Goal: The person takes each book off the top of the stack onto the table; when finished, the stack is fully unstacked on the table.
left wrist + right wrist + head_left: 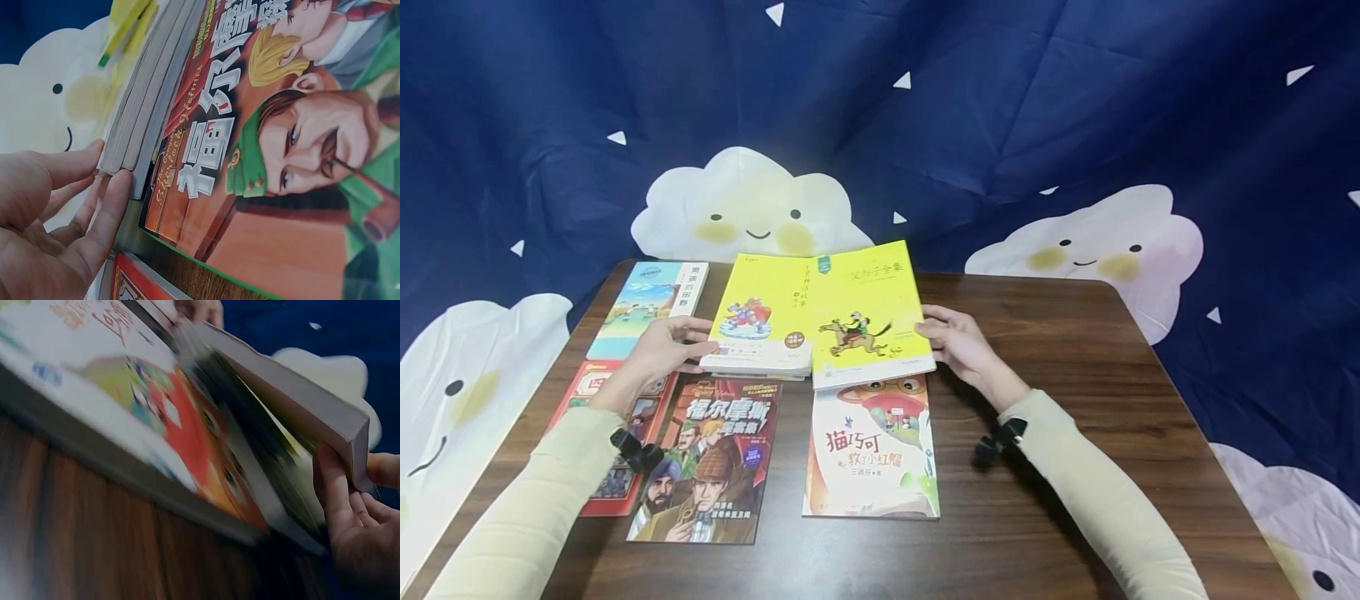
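Observation:
Two yellow-covered books lie side by side at the back of the group. The left yellow book point(760, 308) rests on other books, and my left hand point(673, 346) grips its left edge; in the left wrist view the fingers of my left hand point(75, 212) pinch the stack's corner. My right hand point(958, 342) holds the right yellow book point(872, 308) by its right edge. In the right wrist view my right hand point(359, 512) has thumb and fingers round the corner of this book point(294, 387), which is tilted up above another book.
In front lie a detective book point(707, 467) and a white book with a red figure point(872, 458). At the left are a blue-and-white book point(643, 308) and a red book point(613, 492), partly behind my left arm. A dark blue curtain point(925, 125) hangs behind the wooden table point(1037, 517).

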`<action>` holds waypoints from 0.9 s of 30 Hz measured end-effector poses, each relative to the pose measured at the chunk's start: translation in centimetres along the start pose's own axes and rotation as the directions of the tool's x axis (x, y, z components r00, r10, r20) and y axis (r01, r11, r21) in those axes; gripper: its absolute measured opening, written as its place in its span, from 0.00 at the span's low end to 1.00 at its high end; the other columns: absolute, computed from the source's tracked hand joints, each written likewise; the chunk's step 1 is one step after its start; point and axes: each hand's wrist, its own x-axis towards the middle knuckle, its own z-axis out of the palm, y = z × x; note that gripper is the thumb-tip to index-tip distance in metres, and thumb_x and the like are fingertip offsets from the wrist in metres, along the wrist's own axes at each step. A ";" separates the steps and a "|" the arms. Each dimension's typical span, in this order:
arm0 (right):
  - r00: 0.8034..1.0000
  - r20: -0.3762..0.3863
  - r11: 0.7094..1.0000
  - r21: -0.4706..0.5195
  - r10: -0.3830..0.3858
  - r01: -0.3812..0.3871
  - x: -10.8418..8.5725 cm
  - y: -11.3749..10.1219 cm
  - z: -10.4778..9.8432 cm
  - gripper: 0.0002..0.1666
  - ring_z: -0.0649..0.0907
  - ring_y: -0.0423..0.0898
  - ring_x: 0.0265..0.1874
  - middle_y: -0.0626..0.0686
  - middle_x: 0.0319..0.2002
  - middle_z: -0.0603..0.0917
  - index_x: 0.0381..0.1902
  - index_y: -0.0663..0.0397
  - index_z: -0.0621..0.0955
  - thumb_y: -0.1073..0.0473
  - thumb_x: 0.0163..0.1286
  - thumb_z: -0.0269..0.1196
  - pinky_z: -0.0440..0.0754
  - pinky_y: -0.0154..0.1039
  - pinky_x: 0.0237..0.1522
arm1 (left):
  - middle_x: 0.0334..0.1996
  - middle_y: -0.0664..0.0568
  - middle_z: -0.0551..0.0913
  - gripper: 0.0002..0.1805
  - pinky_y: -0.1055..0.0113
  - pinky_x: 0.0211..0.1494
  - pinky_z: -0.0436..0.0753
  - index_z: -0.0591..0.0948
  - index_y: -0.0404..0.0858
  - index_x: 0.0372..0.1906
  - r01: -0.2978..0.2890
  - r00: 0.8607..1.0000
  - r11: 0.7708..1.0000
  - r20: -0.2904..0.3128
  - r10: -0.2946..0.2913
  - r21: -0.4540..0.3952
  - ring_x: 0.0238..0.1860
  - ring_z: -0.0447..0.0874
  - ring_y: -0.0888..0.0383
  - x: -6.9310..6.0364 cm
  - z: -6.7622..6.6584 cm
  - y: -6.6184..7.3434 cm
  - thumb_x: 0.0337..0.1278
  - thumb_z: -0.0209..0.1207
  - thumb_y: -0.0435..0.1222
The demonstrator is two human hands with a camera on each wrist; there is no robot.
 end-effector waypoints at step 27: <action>0.987 -0.102 0.991 -0.023 0.126 -0.129 -3.7 -1.3 -17.2 0.45 0.92 0.38 0.36 0.43 0.40 0.94 0.85 0.64 0.49 0.63 0.82 0.59 0.92 0.34 0.35 | 0.66 0.33 0.76 0.34 0.63 0.48 0.94 0.72 0.35 0.76 -0.004 1.000 1.000 -0.008 0.004 -0.010 0.46 0.88 0.58 0.0 0.0 -0.1 0.73 0.66 0.44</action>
